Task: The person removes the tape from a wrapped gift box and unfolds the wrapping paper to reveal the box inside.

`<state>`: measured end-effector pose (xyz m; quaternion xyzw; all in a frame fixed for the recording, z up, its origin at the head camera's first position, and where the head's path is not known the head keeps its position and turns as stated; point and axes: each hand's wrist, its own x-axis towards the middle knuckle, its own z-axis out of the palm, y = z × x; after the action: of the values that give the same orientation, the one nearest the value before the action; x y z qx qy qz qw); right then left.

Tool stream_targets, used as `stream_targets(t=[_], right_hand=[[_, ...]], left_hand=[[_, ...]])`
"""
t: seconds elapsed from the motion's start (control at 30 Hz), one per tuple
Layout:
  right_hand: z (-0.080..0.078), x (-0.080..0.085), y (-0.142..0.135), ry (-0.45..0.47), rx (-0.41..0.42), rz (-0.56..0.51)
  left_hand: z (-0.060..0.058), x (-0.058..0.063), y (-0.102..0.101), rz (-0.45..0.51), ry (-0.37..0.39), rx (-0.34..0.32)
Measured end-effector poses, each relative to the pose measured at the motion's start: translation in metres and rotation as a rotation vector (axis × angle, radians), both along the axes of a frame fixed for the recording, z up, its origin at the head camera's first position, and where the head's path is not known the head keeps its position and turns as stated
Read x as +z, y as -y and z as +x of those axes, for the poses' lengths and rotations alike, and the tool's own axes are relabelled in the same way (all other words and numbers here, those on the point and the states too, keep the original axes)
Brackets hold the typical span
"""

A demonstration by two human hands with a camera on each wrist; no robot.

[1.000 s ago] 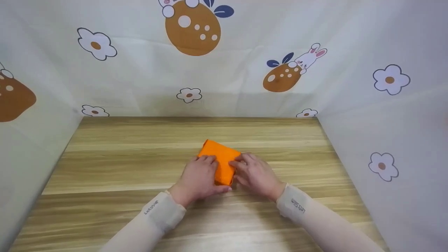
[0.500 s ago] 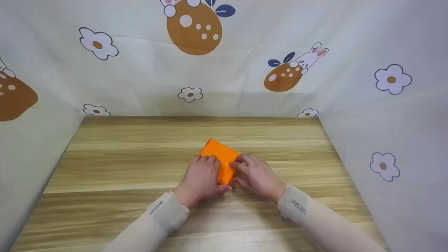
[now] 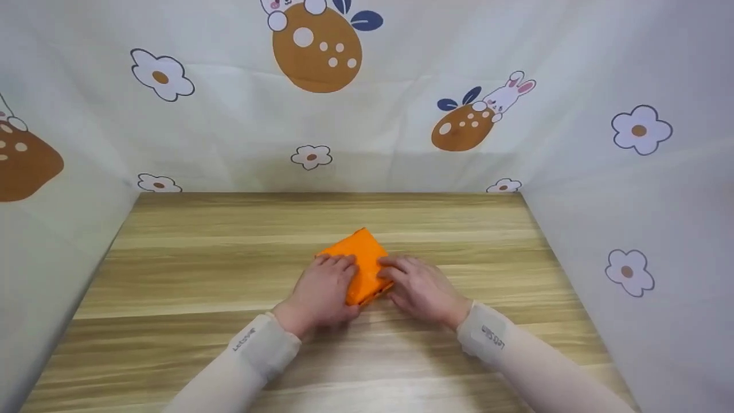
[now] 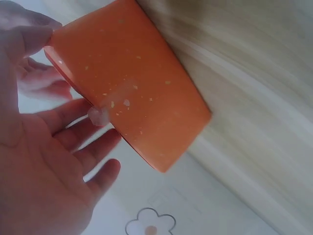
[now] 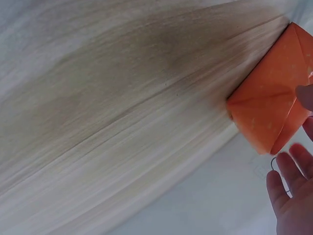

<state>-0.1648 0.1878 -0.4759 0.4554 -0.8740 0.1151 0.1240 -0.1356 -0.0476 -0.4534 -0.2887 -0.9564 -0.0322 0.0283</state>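
Observation:
Between both hands sits a box wrapped in orange paper [image 3: 367, 252], one corner pointing away from me in the head view. My left hand [image 3: 322, 289] grips its left side, fingers over the top and thumb at the near edge. My right hand [image 3: 421, 287] holds the right side, fingertips on the top edge. In the left wrist view, a flat side of the orange box [image 4: 132, 83] shows light flecks and a translucent strip. Folded paper flaps cross the box's end [image 5: 269, 93] in the right wrist view, where the right thumb [image 5: 305, 97] presses.
A wood-grain table [image 3: 200, 241] lies under the box. Pale cloth walls [image 3: 390, 115], printed with flowers, rabbits and brown fruit shapes, stand around its back and sides.
The orange box has turned clockwise in the head view: its far corner has swung right and its near corner left. Both hands stay on it, with only slight shifts.

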Motion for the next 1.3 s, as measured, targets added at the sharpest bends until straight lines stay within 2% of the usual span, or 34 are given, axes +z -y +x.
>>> stream_targets(t=[0.23, 0.6, 0.83, 0.97, 1.3], right_hand=[[-0.001, -0.001, -0.003, -0.039, -0.012, 0.029], [0.007, 0.0, -0.001, -0.141, -0.015, 0.087], [0.006, 0.004, 0.003, -0.12, -0.023, 0.044], [0.003, 0.007, 0.011, -0.1, -0.041, 0.017], [-0.002, 0.006, 0.03, -0.01, -0.031, 0.075]], left_hand=[[-0.004, 0.001, 0.012, 0.049, 0.033, -0.027], [-0.007, 0.0, 0.021, 0.1, 0.013, -0.076], [-0.009, -0.002, 0.021, 0.117, 0.0, -0.088], [-0.01, 0.0, 0.019, 0.088, -0.004, -0.09], [-0.01, 0.004, 0.016, 0.044, 0.003, -0.086]])
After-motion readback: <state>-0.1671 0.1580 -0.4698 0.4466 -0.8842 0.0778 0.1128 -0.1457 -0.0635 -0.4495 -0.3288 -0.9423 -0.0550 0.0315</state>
